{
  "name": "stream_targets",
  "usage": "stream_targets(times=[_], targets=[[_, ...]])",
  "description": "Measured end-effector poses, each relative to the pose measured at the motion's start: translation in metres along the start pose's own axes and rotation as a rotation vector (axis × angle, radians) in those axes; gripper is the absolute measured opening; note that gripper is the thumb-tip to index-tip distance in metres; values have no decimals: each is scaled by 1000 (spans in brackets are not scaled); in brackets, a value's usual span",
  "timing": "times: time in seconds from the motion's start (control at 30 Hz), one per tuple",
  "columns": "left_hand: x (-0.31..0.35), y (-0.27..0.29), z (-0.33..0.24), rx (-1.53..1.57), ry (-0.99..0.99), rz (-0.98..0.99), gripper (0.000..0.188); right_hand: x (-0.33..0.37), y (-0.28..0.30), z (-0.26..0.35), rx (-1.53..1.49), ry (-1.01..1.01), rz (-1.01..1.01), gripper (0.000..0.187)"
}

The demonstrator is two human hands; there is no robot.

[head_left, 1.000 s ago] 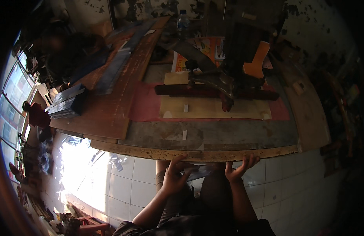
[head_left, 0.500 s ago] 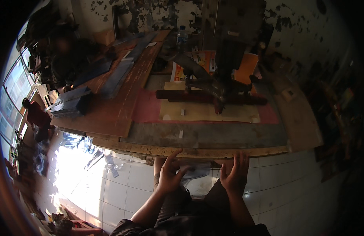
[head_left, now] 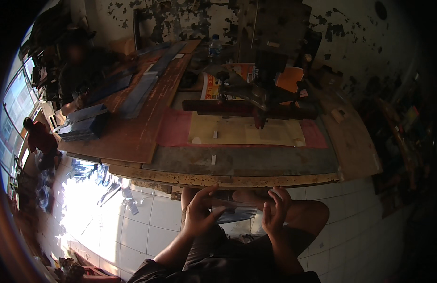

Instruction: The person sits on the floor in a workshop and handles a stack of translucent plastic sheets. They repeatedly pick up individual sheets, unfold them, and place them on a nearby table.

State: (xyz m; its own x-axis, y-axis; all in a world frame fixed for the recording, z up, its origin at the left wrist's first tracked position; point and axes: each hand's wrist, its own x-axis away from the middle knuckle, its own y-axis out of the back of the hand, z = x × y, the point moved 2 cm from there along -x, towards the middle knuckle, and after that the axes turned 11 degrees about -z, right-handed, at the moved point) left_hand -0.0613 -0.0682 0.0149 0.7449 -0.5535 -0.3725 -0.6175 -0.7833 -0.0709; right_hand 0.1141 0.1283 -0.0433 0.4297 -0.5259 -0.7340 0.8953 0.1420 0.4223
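In front of my lap, below the bench's near edge, is a thin clear plastic sheet [head_left: 236,215], glossy and partly see-through. My left hand [head_left: 199,213] is at its left end, fingers bent and thumb lying across the sheet; it appears to hold it, though the exact contact is dim. My right hand [head_left: 275,213] is raised by the sheet's right end, fingers bent and apart, with no clear grip on it. Beyond my hands stands the workbench [head_left: 180,160], bearing a yellow sheet [head_left: 235,134] on a pink one [head_left: 172,129] under a dark metal press [head_left: 256,108].
On the left, a brown board [head_left: 119,146] carries bluish plastic strips [head_left: 143,92] and a blue stack [head_left: 84,123]. Another person's hand [head_left: 73,104] is near that stack. A bottle [head_left: 215,46] stands at the back. Plastic scraps [head_left: 129,202] litter the sunlit tiled floor.
My right hand has shifted slightly left, and my right knee now shows out to the side. The plastic sheet sits slightly lower and less blurred. The other person's hand has come into view by the blue stack.
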Motion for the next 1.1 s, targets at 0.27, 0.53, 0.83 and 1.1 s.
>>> stream_targets(times=[0.27, 0.53, 0.83, 1.1], targets=[[33, 0, -1, 89, 144, 13, 64, -38, -13, 18, -835, -571, 375, 47], [50, 3, 5, 258, 89, 152, 61, -110, -61, 23, -1044, -1017, 636, 55], [46, -16, 30, 9, 207, 213, 78, -181, -69, 11, -869, -802, 446, 50], [33, -44, 66, -71, 270, 194, 84, -236, 4, 33, -818, -404, 166, 43]])
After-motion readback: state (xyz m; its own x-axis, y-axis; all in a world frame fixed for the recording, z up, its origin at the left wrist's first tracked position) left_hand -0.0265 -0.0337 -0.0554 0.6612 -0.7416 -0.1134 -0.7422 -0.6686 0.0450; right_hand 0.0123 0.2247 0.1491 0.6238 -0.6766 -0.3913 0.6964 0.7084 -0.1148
